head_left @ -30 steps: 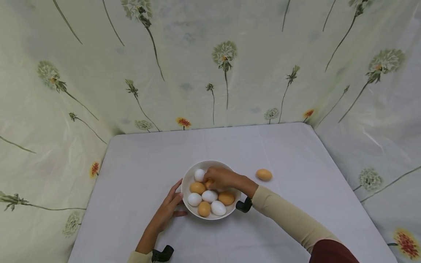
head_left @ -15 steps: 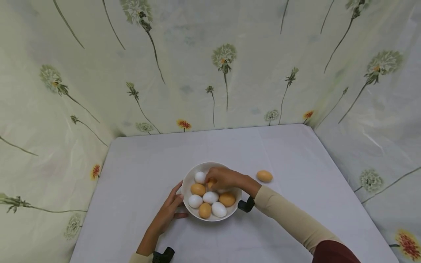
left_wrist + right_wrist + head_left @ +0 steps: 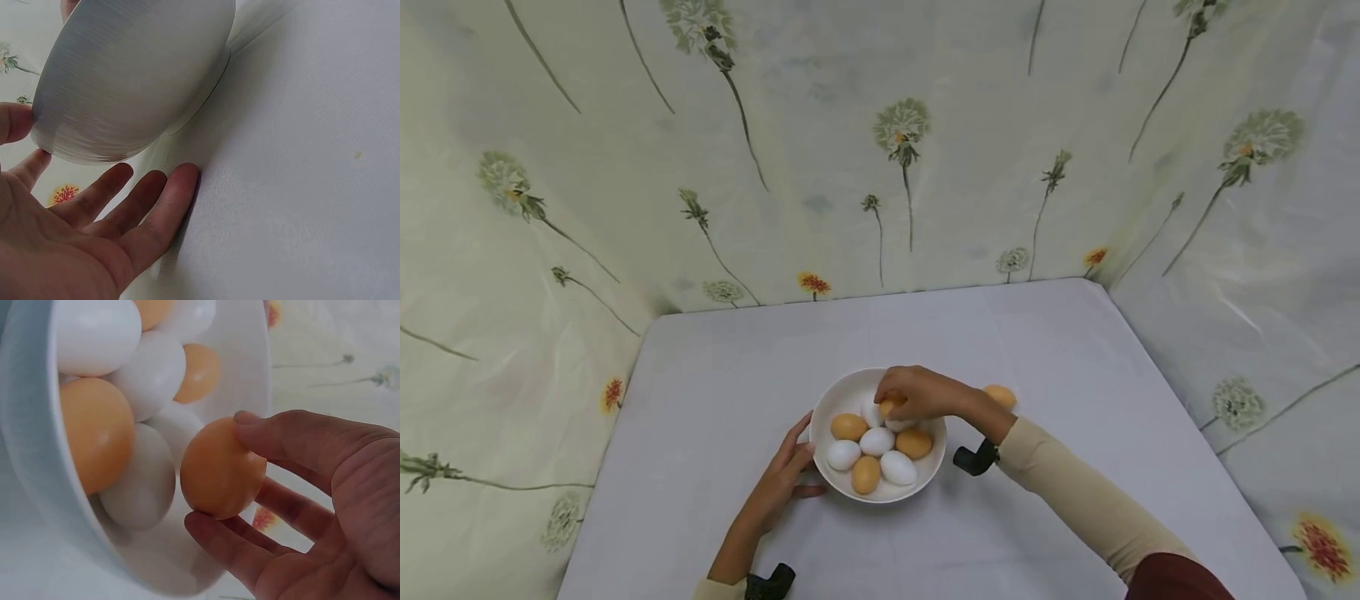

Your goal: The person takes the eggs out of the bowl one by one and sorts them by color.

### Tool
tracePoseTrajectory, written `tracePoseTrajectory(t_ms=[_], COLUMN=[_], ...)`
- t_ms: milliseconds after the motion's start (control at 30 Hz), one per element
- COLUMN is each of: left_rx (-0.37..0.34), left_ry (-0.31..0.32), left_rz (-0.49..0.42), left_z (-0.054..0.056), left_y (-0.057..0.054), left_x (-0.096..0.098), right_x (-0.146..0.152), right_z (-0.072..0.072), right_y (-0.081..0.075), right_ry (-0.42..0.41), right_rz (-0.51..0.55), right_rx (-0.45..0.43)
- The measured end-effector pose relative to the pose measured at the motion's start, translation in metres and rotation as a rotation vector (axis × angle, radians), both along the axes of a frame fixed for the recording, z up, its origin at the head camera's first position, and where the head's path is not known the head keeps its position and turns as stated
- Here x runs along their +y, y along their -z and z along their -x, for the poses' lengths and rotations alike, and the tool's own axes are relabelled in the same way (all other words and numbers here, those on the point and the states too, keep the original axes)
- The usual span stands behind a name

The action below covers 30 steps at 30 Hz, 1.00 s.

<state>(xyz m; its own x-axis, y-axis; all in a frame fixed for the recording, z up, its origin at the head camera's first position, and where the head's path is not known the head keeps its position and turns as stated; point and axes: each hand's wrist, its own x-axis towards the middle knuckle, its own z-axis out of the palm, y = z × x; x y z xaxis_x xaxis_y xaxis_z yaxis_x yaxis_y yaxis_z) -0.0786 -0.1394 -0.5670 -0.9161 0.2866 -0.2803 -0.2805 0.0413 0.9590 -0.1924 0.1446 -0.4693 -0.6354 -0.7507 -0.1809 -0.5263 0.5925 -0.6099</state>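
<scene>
A white bowl holding several white and brown eggs stands on the table. My right hand is over the bowl's far right part, pinching a brown egg between thumb and fingers. In the right wrist view this egg hangs beside a white egg and another brown egg. At the bowl's left side, my left hand touches the outer wall with thumb and a fingertip. The left wrist view shows its other fingers spread loosely below the bowl's curve, apart from it.
One more brown egg lies on the table right of the bowl, partly behind my right forearm. White cloth covers the table. Flower-printed sheeting rises along the back and both sides.
My right hand has moved a little up and right with the brown egg. The white egg at the bowl's far left has shifted right. The left hand stays at the bowl.
</scene>
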Motion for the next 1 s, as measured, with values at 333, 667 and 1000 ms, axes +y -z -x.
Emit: tracePoseTrajectory(t_ms=[333, 667, 1000], left_rx=[-0.023, -0.015, -0.028], left_ry=[-0.030, -0.009, -0.014], left_rz=[0.000, 0.006, -0.003], left_z=[-0.001, -0.001, -0.002], left_y=[-0.003, -0.001, 0.000], left_x=[0.001, 0.001, 0.002], right_x=[0.026, 0.072, 0.120], right_z=[-0.007, -0.014, -0.016], right_y=[-0.025, -0.045, -0.036], right_ry=[0.081, 0.144, 0.287], right_rz=[0.035, 0.158, 0.141], right_rx=[0.002, 0.075, 0.046])
